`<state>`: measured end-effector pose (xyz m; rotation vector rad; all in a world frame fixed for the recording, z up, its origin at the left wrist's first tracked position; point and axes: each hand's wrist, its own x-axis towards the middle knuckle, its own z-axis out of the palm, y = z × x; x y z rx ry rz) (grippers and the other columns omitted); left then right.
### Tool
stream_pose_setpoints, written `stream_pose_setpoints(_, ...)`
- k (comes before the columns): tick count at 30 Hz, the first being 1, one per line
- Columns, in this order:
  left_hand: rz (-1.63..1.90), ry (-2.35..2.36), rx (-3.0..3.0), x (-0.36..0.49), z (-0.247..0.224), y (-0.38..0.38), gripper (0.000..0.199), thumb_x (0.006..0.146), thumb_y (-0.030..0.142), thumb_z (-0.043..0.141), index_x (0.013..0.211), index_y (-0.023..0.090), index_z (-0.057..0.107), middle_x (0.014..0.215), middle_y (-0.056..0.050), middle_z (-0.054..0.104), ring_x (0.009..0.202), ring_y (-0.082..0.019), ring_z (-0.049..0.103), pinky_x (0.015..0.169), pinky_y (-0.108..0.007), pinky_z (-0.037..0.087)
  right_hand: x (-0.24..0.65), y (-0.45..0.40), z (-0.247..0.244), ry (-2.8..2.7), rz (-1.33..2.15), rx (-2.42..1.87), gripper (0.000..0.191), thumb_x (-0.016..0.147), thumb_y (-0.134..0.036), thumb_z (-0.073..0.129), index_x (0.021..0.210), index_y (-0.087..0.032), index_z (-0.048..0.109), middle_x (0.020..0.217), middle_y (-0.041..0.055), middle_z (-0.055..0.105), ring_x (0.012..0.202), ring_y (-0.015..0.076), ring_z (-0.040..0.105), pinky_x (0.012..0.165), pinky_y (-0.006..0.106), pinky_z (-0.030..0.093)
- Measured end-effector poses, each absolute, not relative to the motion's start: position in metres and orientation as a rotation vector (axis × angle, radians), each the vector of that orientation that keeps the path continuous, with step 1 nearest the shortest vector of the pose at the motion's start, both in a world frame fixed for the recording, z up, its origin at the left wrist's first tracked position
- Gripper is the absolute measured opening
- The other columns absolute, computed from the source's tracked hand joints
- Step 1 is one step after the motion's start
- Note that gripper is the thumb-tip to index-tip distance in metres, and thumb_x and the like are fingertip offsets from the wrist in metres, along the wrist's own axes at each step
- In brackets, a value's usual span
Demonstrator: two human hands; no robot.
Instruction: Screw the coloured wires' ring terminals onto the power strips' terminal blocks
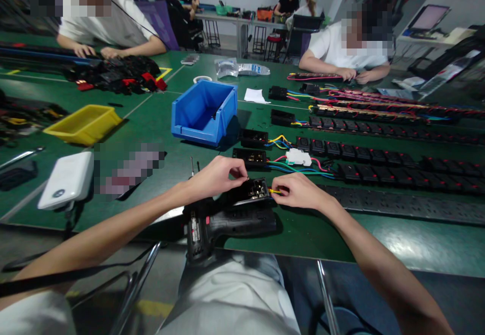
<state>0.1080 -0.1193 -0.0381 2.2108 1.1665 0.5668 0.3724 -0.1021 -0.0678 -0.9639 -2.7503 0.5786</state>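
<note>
A small open black plastic housing (pixel 242 197) with metal terminals inside lies in front of me on the green table. My left hand (pixel 222 173) is over its upper edge, thumb and fingertips pinched together; whatever is between them is too small to make out. At the housing's right end, my right hand (pixel 297 191) pinches a yellow wire (pixel 277 191) that runs to it. A black cordless power tool (pixel 238 224) lies on its side at the table's front edge, just below the housing. To the right stretches a long black socket strip (pixel 394 207).
Beyond my hands stand a blue bin (pixel 223 117) and, farther left, a yellow tray (pixel 85 125). A white device (pixel 68 178) and a blurred phone (pixel 132 173) lie left. Several wired strips (pixel 359 150) fill the right side. Two people work across the table (pixel 151 117).
</note>
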Motion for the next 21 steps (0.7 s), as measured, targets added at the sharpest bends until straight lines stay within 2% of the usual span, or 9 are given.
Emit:
stream_pose_setpoints(5, 0.642, 1.022, 2.233, 0.108, -0.048, -0.133, 0.022, 0.093, 0.021, 0.052, 0.111, 0.017, 0.063, 0.099, -0.004, 0.067, 0.09, -0.013, 0.061, 0.083, -0.026, 0.048, 0.372, -0.102, -0.066, -2.798, 0.557, -0.9, 0.018, 0.088, -0.026, 0.05, 0.077, -0.016, 0.059, 0.068, -0.0017, 0.054, 0.058, 0.0056, 0.039, 0.06, 0.021, 0.021)
stream_pose_setpoints(9, 0.54, 0.887, 2.426, 0.117, -0.053, -0.134, 0.023, 0.097, 0.02, 0.045, 0.11, 0.02, 0.064, 0.102, -0.005, 0.063, 0.099, -0.015, 0.054, 0.089, -0.028, 0.044, 0.372, -0.102, -0.065, -2.863, 0.494, -0.87, 0.023, 0.092, -0.027, 0.047, 0.079, -0.016, 0.062, 0.07, 0.0005, 0.056, 0.063, 0.0073, 0.045, 0.061, 0.022, 0.023)
stream_pose_setpoints(16, 0.464, 0.752, 2.781, 0.127, -0.07, -0.11, 0.027, 0.098, 0.017, 0.037, 0.114, 0.014, 0.058, 0.107, -0.009, 0.059, 0.105, -0.02, 0.045, 0.092, -0.031, 0.044, 0.37, -0.102, -0.064, -2.931, 0.385, -0.919, 0.029, 0.095, -0.034, 0.044, 0.078, -0.016, 0.059, 0.073, 0.0016, 0.058, 0.066, 0.009, 0.048, 0.063, 0.024, 0.023)
stream_pose_setpoints(21, 0.46, 0.596, 2.869, 0.124, -0.071, -0.092, 0.03, 0.098, 0.016, 0.034, 0.116, 0.013, 0.058, 0.108, -0.011, 0.06, 0.107, -0.02, 0.046, 0.096, -0.033, 0.042, 0.374, -0.099, -0.063, -2.843, 0.512, -0.966, 0.024, 0.096, -0.038, 0.046, 0.095, -0.019, 0.06, 0.078, 0.0009, 0.062, 0.069, 0.0096, 0.054, 0.065, 0.023, 0.028)
